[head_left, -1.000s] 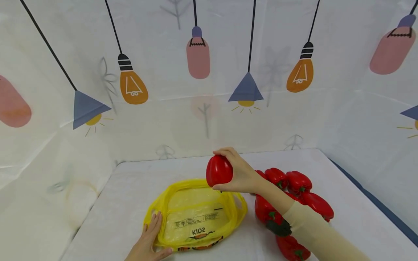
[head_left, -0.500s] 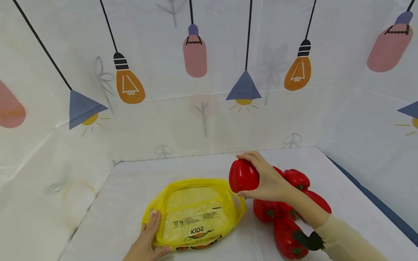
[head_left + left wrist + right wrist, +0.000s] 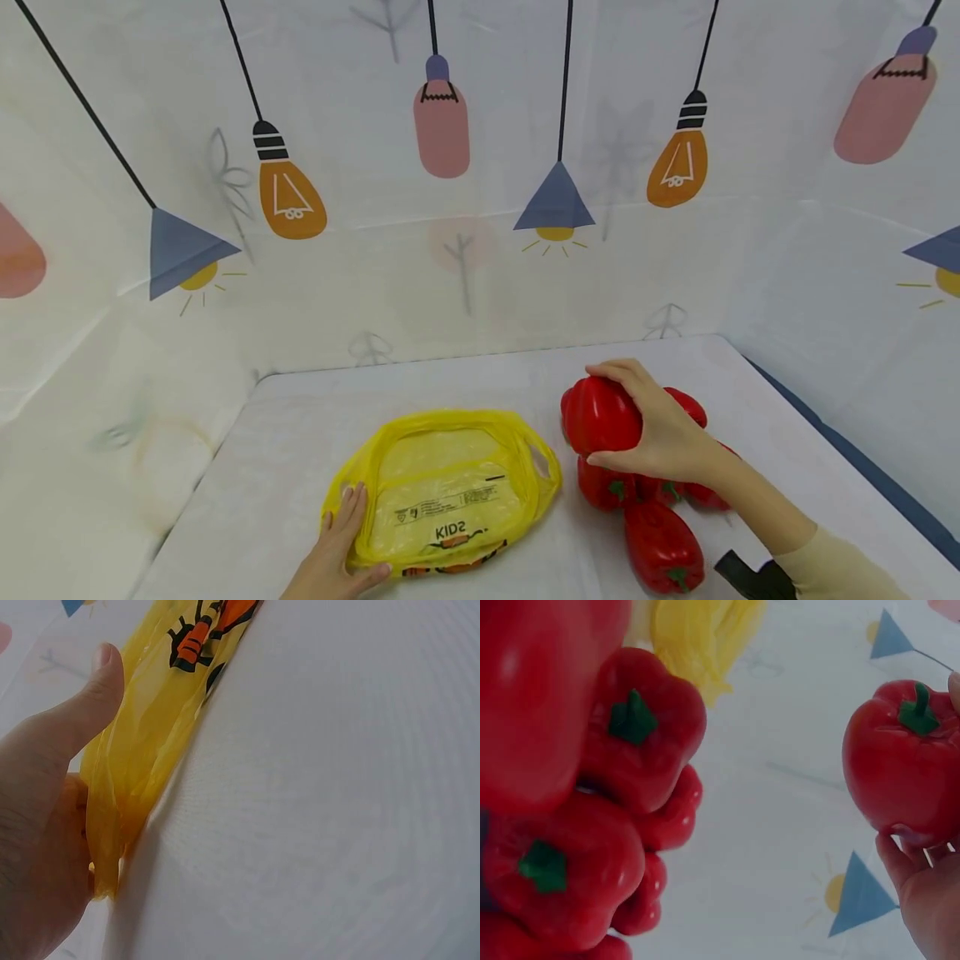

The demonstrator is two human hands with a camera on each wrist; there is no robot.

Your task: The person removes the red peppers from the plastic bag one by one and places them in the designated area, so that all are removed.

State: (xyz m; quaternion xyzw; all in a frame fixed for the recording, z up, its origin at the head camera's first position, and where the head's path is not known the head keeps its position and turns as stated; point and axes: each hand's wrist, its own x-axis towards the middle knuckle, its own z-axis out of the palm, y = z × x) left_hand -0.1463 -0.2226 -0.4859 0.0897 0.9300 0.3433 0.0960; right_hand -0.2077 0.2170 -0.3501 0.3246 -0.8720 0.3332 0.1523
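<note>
My right hand (image 3: 667, 429) grips a red bell pepper (image 3: 600, 415) between thumb and fingers, close over the other bell peppers (image 3: 663, 546) at the right of the table. The right wrist view shows the held bell pepper's green stem (image 3: 920, 712); my fingertips (image 3: 889, 851) touch its opposite end. A yellow plastic bag (image 3: 540, 433) lies with its mouth spread, dark printing visible within. At its left edge rests my left hand (image 3: 333, 546), fingers extended. Seen from the left wrist, the thumb (image 3: 97, 697) stands apart from the other fingers, beside the yellow plastic (image 3: 135, 757).
Several red bell peppers (image 3: 570, 870) are clustered together, some hidden behind my right hand and forearm. A white cloth (image 3: 315, 417) covers the table. Behind it rises a white sheet (image 3: 495, 292) printed with lamps. A dark strap (image 3: 757, 579) is on my right wrist.
From above the bag's right rim, my right hand has carried the bell pepper rightward and lower, to the clustered bell peppers. My left hand stays at the bag's edge.
</note>
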